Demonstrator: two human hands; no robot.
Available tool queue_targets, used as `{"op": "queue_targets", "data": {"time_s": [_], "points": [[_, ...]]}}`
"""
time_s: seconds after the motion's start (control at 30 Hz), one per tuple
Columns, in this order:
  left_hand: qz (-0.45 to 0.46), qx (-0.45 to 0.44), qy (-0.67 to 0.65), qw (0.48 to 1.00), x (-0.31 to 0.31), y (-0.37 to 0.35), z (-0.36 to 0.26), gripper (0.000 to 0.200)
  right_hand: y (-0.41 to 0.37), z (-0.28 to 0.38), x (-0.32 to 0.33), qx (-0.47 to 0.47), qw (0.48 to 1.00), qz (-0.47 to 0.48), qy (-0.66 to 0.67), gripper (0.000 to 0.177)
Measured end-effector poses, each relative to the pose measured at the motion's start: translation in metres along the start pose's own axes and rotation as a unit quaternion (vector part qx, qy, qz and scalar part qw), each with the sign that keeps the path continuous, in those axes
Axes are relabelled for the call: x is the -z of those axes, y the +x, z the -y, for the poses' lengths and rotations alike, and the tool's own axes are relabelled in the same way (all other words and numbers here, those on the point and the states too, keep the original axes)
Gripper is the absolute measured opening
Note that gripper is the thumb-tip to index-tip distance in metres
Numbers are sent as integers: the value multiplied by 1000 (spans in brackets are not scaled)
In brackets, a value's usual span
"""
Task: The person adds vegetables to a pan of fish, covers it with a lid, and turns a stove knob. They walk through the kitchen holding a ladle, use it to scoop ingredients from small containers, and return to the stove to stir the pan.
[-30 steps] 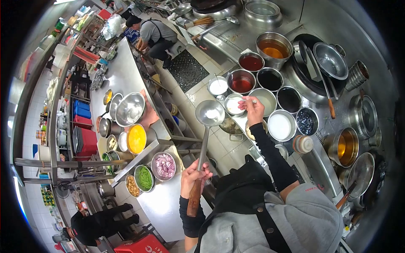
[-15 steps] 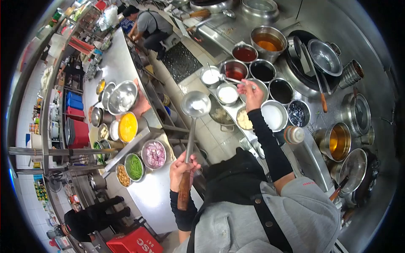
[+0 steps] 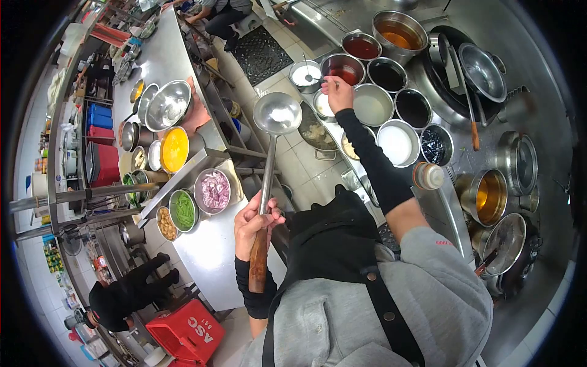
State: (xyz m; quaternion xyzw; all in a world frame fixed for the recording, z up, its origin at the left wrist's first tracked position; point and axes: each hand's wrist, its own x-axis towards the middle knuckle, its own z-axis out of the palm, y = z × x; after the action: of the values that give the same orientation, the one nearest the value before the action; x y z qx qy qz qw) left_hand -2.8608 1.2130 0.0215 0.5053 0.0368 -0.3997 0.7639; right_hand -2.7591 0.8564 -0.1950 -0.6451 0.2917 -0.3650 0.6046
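My left hand [image 3: 254,225] is closed round the handle of a large metal ladle [image 3: 278,114], where the steel shaft meets the brown wood. The ladle's bowl points away from me, above the floor, and looks bare. The fingers of my right hand [image 3: 338,96] are closed on a small spoon [image 3: 310,79], whose handle is mostly hidden by the hand. The spoon's bowl is over a metal pot of white contents [image 3: 304,74]. Below the hand, a second white-filled pot [image 3: 324,104] is partly covered. Beside it are a pot of cloudy liquid [image 3: 373,105] and a dark red sauce pot [image 3: 343,68].
More sauce pots, including a dark one [image 3: 387,74], line the steel counter. A bottle [image 3: 427,176] stands at its near edge. On the left table are bowls of chopped onion [image 3: 215,188], green vegetables [image 3: 183,210] and yellow liquid [image 3: 174,150]. Two other people are farther off.
My right hand has moved left and away from me with the spoon, from the nearer white-filled pot toward the farther one. The ladle has shifted slightly left and stays in my left hand.
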Motion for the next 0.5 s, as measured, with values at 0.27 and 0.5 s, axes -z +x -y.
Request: {"op": "queue_targets", "data": {"time_s": [0.27, 0.5], "points": [[-18, 8, 15, 1000, -6, -2, -3, 60, 26, -39, -42, -102, 991, -56, 65, 22], [-25, 16, 19, 999, -7, 6, -4, 63, 34, -59, -58, -151, 968, -91, 176, 20]]}}
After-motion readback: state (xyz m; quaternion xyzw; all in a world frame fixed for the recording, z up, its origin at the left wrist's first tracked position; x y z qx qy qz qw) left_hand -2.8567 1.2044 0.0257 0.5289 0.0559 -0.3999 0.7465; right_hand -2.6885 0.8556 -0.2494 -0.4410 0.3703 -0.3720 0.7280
